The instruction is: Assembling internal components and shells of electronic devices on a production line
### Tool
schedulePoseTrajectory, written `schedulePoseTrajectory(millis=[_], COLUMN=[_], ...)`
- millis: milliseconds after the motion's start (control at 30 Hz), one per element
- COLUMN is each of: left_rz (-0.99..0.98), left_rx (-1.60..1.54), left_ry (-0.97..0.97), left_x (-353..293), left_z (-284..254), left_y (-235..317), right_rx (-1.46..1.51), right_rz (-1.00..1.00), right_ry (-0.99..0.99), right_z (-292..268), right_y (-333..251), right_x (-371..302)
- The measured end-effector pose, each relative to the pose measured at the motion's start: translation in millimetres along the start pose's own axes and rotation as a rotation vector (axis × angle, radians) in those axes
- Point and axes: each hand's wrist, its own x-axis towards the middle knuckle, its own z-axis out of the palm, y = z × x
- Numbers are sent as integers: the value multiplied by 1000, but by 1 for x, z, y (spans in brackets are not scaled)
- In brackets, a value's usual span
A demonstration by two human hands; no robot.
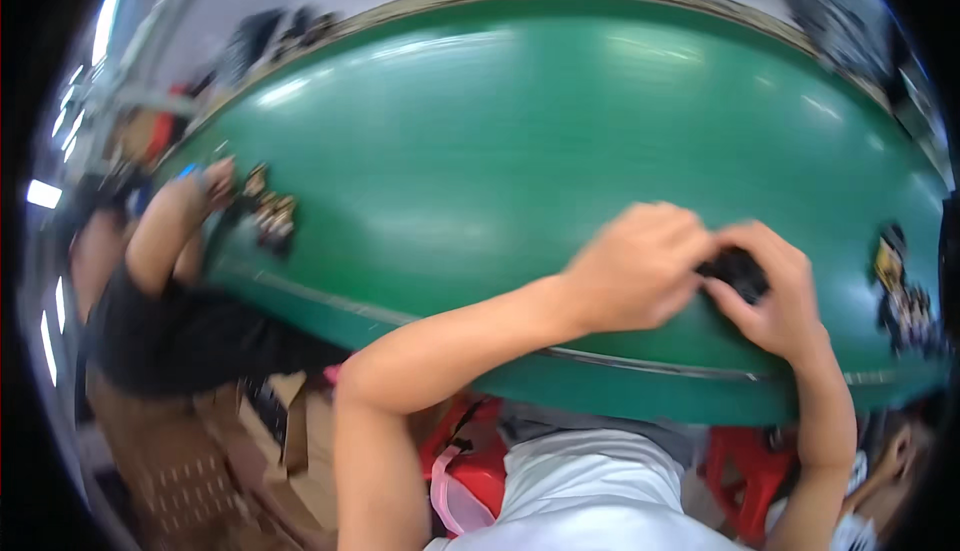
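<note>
A small black object (738, 273), blurred and partly covered by fingers, is in my right hand (785, 296); its kind cannot be made out. The thumb and fingers of that hand curve round it, just above the near part of the green tabletop (480, 171). Close against its left side is my left hand (645, 266), closed, with its back turned up and its fingertips meeting the right hand's. Whatever the left fingers pinch is hidden behind them.
Dark and gold-coloured small parts (272, 213) lie at the table's left, near a co-worker's hand (218, 181). A similar cluster (905, 296) sits at the far right. Below the near edge are a red stool (740, 476) and cardboard boxes (300, 431).
</note>
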Motion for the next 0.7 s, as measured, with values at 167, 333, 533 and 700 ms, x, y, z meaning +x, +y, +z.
schedulePoseTrajectory(millis=[167, 333, 533, 700], left_rz=[33, 58, 61, 76], left_rx=[33, 48, 51, 62], left_ry=[78, 86, 88, 107], left_x=[-5, -7, -7, -5], left_z=[10, 6, 8, 8], left_y=[0, -4, -7, -7], right_rx=[1, -25, -50, -58], right_rz=[35, 62, 45, 42], right_ry=[-6, 15, 14, 17], right_z=[3, 7, 6, 6], right_y=[-3, -10, -9, -7], right_x=[-4, 4, 5, 4])
